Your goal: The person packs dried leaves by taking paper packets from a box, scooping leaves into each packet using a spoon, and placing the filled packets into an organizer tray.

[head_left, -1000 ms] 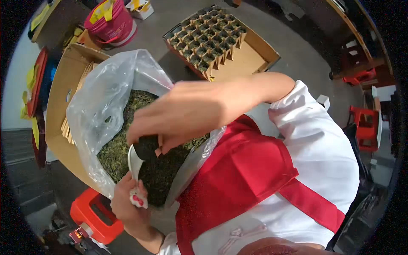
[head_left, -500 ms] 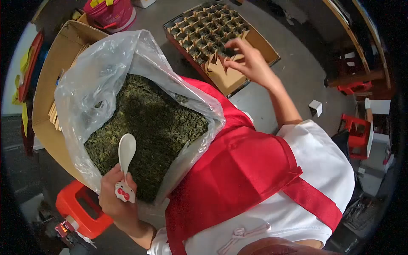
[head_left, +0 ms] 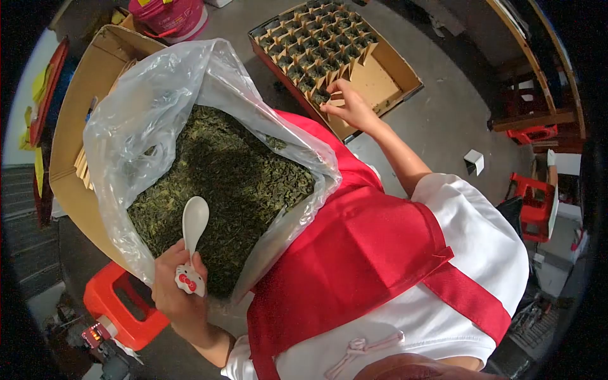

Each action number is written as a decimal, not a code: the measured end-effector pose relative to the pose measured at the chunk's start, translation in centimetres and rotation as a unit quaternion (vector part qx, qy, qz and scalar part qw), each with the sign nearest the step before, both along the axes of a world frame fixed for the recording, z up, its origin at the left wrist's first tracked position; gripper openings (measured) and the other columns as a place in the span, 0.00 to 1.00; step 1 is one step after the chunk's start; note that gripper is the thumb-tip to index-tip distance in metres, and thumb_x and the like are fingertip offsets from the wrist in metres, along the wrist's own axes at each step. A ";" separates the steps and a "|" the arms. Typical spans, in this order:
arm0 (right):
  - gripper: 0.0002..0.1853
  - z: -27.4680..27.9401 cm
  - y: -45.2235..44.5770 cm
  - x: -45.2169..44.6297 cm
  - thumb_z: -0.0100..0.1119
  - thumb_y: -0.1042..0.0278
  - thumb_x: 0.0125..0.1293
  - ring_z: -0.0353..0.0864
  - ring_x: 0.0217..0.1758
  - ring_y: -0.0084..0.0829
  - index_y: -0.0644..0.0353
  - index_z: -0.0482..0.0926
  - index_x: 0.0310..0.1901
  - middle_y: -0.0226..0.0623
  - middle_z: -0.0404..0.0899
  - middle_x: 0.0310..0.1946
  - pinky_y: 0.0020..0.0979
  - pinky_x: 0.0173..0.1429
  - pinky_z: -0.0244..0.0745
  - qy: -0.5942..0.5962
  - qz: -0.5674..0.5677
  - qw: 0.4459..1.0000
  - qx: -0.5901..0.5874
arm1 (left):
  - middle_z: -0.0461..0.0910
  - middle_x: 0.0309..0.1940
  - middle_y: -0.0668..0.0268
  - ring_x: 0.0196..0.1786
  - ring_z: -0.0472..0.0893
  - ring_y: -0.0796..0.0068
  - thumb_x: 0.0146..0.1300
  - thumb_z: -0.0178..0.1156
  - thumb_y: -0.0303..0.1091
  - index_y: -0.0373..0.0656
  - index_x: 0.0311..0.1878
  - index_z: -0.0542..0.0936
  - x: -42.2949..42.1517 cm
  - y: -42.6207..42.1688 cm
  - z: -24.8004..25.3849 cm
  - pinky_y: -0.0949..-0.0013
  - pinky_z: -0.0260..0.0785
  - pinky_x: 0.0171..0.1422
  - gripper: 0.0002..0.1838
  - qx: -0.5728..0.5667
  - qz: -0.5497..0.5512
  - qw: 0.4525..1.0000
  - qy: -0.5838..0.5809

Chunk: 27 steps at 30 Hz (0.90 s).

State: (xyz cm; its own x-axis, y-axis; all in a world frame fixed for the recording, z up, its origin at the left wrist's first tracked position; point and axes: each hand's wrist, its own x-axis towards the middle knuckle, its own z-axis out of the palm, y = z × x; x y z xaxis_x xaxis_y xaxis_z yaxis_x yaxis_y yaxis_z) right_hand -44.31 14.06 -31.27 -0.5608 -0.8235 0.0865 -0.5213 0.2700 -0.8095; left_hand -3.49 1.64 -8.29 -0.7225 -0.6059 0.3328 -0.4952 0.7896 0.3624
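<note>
My left hand is closed round the handle of a white spoon, which has a cat-face end with a red bow. The spoon's bowl is empty and hovers over dark green dried leaves in a large clear plastic bag. To the upper right, my right hand pinches a small brown-edged box of dark leaves between thumb and fingers. That box sits at the near end of several similar ones in a shallow carton. The fingers partly cover it.
A large cardboard box surrounds the bag. Beside it are an orange-red stool and a pink bucket. A small white box lies on the floor at the right, near a red stool. Wooden shelving stands at the far right.
My right hand has moved down and slightly left to the near end of the box rows. The tan flaps seen beneath it are gone from there. The left hand has barely shifted.
</note>
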 end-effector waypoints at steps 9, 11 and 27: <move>0.27 0.2 -0.8 0.6 0.73 0.62 0.58 0.83 0.48 0.35 0.65 0.68 0.51 0.43 0.74 0.47 0.33 0.50 0.80 -0.023 -0.005 1.000 -0.006 | 0.84 0.39 0.51 0.40 0.85 0.54 0.56 0.68 0.22 0.36 0.40 0.77 -0.1 -0.1 -0.3 0.62 0.77 0.41 0.11 0.007 -0.012 1.000 0.008; 0.27 0.2 -0.8 0.6 0.73 0.62 0.59 0.83 0.46 0.35 0.65 0.68 0.52 0.44 0.73 0.48 0.33 0.50 0.80 -0.043 -0.012 0.999 -0.003 | 0.84 0.39 0.52 0.40 0.85 0.54 0.55 0.68 0.21 0.37 0.40 0.77 -0.1 -0.1 -0.3 0.63 0.77 0.41 0.11 0.009 -0.009 1.000 0.007; 0.37 2.1 1.1 0.9 0.76 0.57 0.55 0.79 0.56 0.36 0.63 0.67 0.60 0.44 0.76 0.52 0.37 0.57 0.77 -0.023 -0.037 0.999 -0.003 | 0.82 0.37 0.54 0.37 0.84 0.53 0.58 0.65 0.21 0.38 0.44 0.77 -0.7 -0.6 0.1 0.62 0.76 0.40 0.11 0.054 0.015 0.998 -0.008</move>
